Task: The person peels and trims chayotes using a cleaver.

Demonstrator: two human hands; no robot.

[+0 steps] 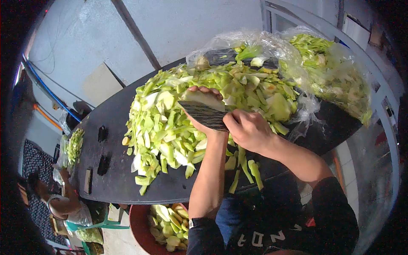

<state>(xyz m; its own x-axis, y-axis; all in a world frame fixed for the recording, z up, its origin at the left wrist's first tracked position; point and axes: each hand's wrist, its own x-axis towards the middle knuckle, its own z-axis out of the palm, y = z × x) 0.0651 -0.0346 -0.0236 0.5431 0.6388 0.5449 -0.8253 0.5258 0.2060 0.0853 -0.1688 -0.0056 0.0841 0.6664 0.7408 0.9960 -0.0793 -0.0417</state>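
My left hand (pixel 199 125) is closed around a pale green vegetable piece (pixel 204 99), which I cannot name more exactly; the fingertips show along its far edge. My right hand (pixel 251 131) grips a knife (pixel 206 115) with a broad, dark, streaked blade. Its handle is hidden in the fist. The blade lies across the left palm, against or just over the near side of the piece. Both hands are above a large heap of light green peelings and cut vegetable pieces (pixel 165 127) on a dark table (pixel 114 170).
Clear plastic bags (pixel 340 80) of greens lie at the table's right back. Below the front edge stands a red tub (pixel 139 225) with cut pieces. At the left, another person (pixel 68 204) sits near a bag of greens (pixel 75 144). A metal frame (pixel 389 140) curves along the right.
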